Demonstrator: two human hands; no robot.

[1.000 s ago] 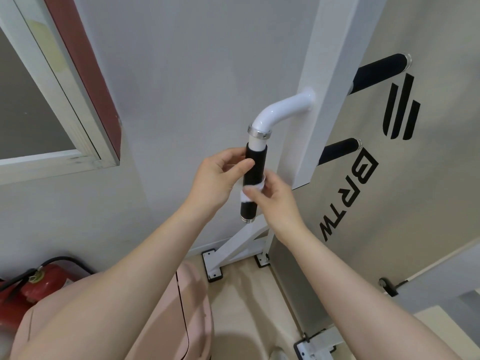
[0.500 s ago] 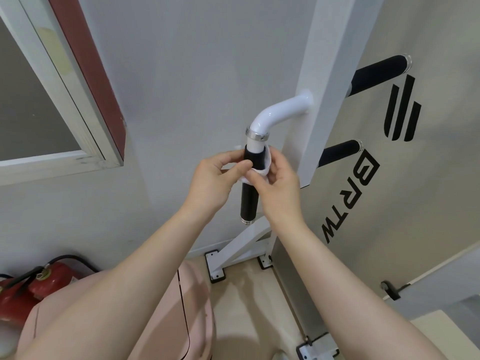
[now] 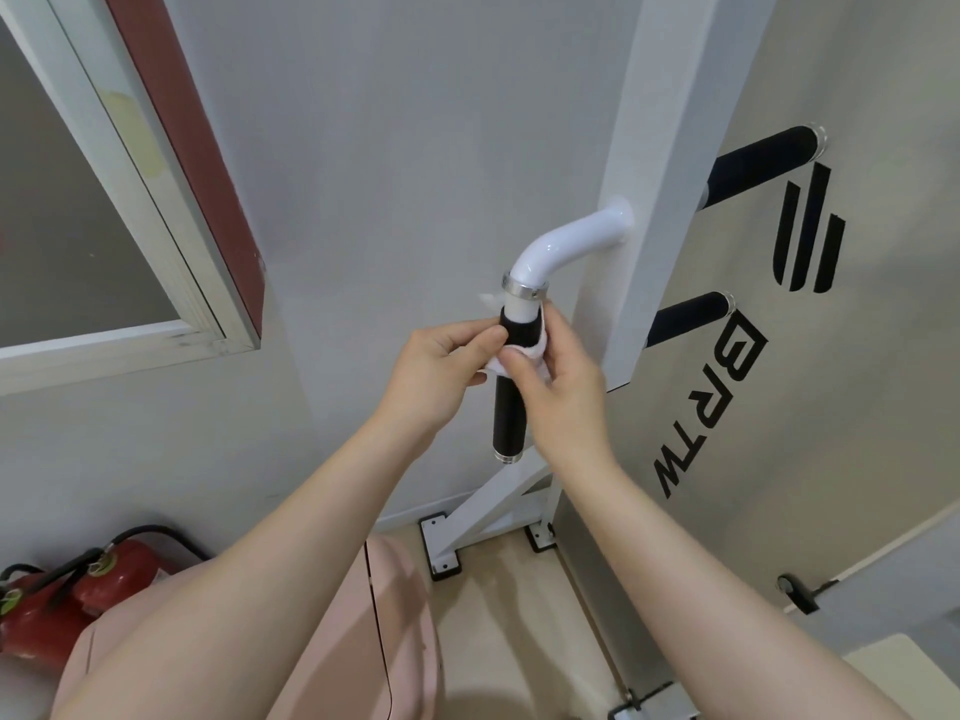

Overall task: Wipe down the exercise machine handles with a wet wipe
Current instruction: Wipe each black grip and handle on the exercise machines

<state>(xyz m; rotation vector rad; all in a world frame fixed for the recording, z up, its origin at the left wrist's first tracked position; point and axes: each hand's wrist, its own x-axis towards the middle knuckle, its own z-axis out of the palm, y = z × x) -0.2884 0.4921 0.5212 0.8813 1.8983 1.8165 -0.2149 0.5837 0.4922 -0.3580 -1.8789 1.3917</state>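
A black foam handle point(image 3: 510, 415) hangs down from a bent white tube point(image 3: 566, 246) on the white machine frame point(image 3: 660, 163). A white wet wipe point(image 3: 535, 350) is wrapped around the top of the black grip, just under the chrome collar. My left hand point(image 3: 441, 371) pinches the wipe from the left. My right hand point(image 3: 558, 387) holds the wipe against the grip from the right. Both hands hide the middle of the grip. Two more black handles point(image 3: 758, 161) point(image 3: 688, 317) stick out on the frame's right side.
A window with a white frame point(image 3: 156, 210) sits at upper left. Two red fire extinguishers point(image 3: 62, 605) lie on the floor at lower left. A pink object point(image 3: 395, 631) stands below my arms. The machine's base brackets point(image 3: 441, 548) rest on the beige floor.
The wipe and my right hand have slid up the black grip from near its lower end to its top. My left hand stayed at the upper grip.
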